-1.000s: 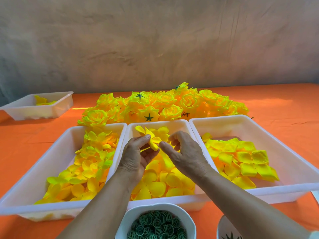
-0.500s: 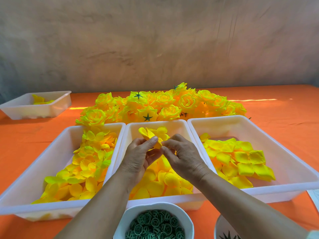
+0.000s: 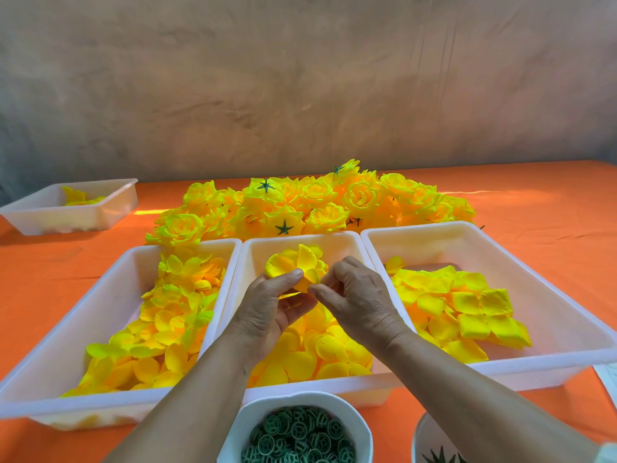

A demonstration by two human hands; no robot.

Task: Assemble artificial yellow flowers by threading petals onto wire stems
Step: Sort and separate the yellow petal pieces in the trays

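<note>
Left hand [image 3: 267, 309]: grasps petal cluster [image 3: 290, 264] at its base, thumb on top.
Right hand [image 3: 360, 299]: pinches the cluster's 3 o'clock edge.
Change: petals fanned wider than before, still over middle tray [image 3: 340, 248].

Three trays [image 3: 240, 248] side by side, finished flowers [image 3: 314, 202] behind, bowl [image 3: 362, 426] in front

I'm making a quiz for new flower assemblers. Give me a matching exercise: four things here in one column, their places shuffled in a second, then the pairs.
1. finished flowers
2. bowl of green rings
3. small tray
4. half-built flower

A. far left of the table
B. pinched by left hand and right hand
C. beyond the middle tray
D. nearest the camera

Pairs: 1-C, 2-D, 3-A, 4-B.
</note>
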